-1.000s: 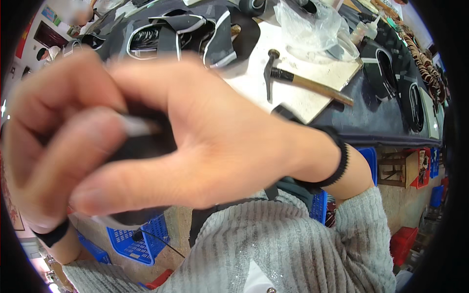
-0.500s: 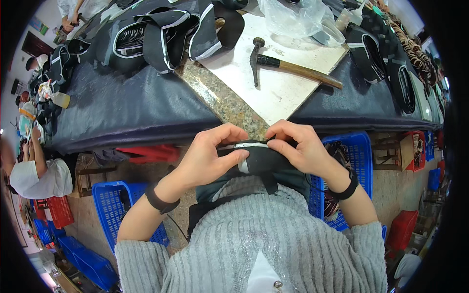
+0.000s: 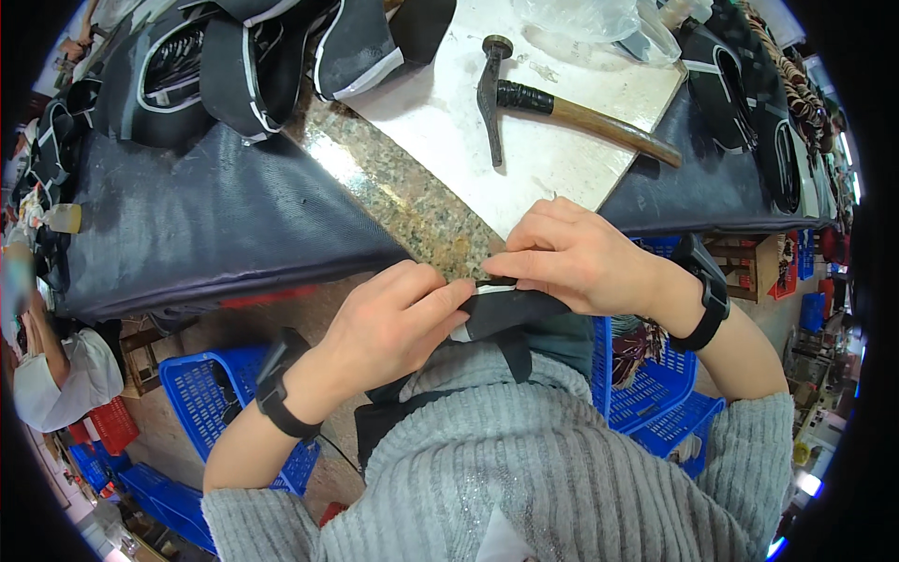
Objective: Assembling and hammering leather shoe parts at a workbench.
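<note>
A black piece of sheet material with a whitish strip along its upper edge lies over my lap, close to the table's near edge. My left hand pinches that edge at its left end between thumb and fingers. At the other end, my right hand has thumb and fingertips closed on the same edge, right beside the left fingertips. Both hands partly cover the piece. Beyond them a hammer with a wooden handle rests on a white board.
The board lies over a speckled stone slab on the dark-covered table. White-edged black pieces and a clear plastic bag are along the far side. Blue baskets stand beside me. Another person is at far left.
My hands have drawn closer together along the edge of the black piece. The right hand has turned over more, with its back now upward. The view has moved nearer the table.
</note>
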The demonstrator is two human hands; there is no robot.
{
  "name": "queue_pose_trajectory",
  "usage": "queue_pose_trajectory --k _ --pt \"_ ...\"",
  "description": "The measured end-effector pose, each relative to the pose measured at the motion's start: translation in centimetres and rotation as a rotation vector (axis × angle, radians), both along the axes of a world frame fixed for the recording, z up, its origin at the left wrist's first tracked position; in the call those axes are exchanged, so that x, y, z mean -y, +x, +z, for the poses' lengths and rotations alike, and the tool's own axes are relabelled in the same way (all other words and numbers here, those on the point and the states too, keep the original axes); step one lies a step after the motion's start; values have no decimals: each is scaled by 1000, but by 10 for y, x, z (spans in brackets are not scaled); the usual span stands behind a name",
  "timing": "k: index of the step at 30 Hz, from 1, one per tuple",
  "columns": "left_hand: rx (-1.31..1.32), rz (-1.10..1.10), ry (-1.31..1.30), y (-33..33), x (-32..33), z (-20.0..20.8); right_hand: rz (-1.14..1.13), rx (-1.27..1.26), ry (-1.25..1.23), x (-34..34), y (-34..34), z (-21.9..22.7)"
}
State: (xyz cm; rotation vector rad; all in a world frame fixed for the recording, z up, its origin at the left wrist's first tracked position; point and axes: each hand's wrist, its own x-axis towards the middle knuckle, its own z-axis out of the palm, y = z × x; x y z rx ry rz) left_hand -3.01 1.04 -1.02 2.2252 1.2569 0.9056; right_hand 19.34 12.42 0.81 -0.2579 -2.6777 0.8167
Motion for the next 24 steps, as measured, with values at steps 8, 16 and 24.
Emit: queue_pose_trajectory --k 8,16,24 --pt "0 -56 16 -6 -5 -4 159 86 -86 -18 -6 5" --pt "-174 -122 161 -8 -6 -3 210 95 -60 -23 -6 3" --pt "-200 -141 189 -9 -6 -2 233 71 -33 -25 -6 2"
